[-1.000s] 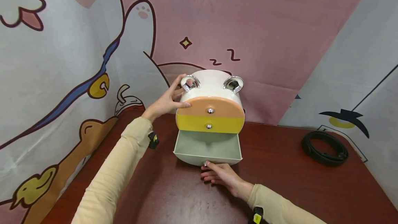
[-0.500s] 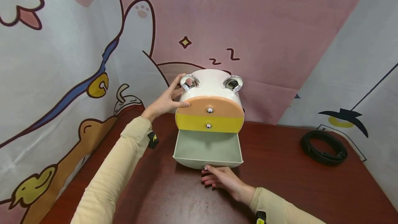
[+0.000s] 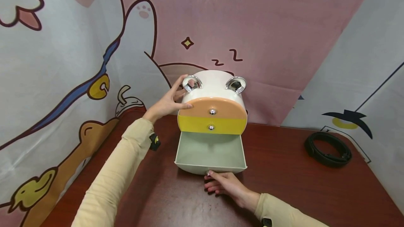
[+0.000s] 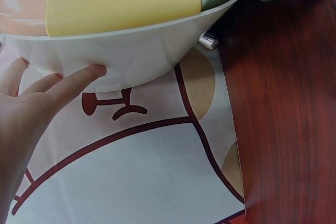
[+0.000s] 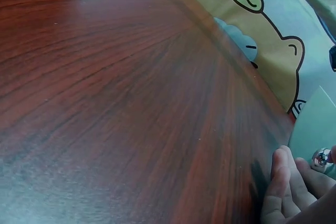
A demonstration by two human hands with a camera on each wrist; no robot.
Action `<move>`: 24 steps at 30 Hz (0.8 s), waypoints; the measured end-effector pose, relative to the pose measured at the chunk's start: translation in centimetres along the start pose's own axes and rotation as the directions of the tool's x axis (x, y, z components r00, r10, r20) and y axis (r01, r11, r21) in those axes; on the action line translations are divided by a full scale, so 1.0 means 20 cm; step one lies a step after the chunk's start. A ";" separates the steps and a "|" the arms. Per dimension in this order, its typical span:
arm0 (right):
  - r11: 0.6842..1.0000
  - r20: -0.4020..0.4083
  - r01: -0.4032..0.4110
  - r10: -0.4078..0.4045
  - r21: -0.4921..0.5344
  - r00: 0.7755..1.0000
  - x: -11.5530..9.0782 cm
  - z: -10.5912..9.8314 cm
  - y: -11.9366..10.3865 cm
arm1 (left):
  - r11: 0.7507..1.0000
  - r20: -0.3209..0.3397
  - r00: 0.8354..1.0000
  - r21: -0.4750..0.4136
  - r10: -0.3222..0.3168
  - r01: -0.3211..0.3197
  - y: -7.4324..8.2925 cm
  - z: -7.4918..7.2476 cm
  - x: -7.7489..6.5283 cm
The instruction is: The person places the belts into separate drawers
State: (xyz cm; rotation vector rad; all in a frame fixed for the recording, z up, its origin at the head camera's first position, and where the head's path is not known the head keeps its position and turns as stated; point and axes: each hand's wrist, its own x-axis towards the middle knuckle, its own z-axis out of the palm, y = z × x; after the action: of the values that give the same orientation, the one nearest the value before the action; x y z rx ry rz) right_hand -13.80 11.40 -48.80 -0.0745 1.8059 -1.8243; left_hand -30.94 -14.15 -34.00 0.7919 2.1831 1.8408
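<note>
A small white drawer cabinet (image 3: 212, 83) with two silver frog-like eyes on top stands on the table. Its orange upper drawer (image 3: 199, 108) and yellow middle drawer (image 3: 192, 125) are closed; the pale green bottom drawer (image 3: 209, 150) is pulled out with nothing visible inside. My left hand (image 3: 165, 104) rests on the cabinet's left side, thumb on the orange front; in the left wrist view its straight fingers touch the white wall (image 4: 136, 56). Below the green drawer's front, my right hand (image 3: 228, 186) pinches the silver knob (image 5: 321, 157) between thumb and fingers.
A coiled black belt (image 3: 328, 150) lies on the right of the dark red wooden table (image 3: 284, 171). Cartoon-printed cloth (image 3: 268, 27) hangs behind and to the left, close to the cabinet's back. Silver feet (image 4: 209, 40) show under the cabinet.
The green drawer has come slightly further out towards me, the right hand moving with its knob. The left hand keeps its place on the cabinet's side.
</note>
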 end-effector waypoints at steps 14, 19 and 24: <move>1.000 0.002 0.002 -0.002 0.007 1.000 -0.03 0.01 0.01 | 1.000 0.001 1.000 0.014 0.000 0.000 0.10 0.03 -0.05; 1.000 0.014 0.009 -0.009 0.007 1.000 -0.03 0.01 0.02 | 1.000 0.002 1.000 0.018 -0.004 0.004 0.09 0.03 -0.05; 1.000 0.047 0.017 -0.016 -0.003 0.999 -0.04 -0.01 0.02 | 0.999 0.001 1.000 0.032 -0.010 0.010 0.10 0.03 -0.05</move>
State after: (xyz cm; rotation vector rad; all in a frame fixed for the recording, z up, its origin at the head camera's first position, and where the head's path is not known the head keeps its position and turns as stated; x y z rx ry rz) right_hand -13.14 11.91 -48.98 -0.1328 1.7806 -1.8161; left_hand -29.31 -13.92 -32.46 0.7867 2.2175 1.8041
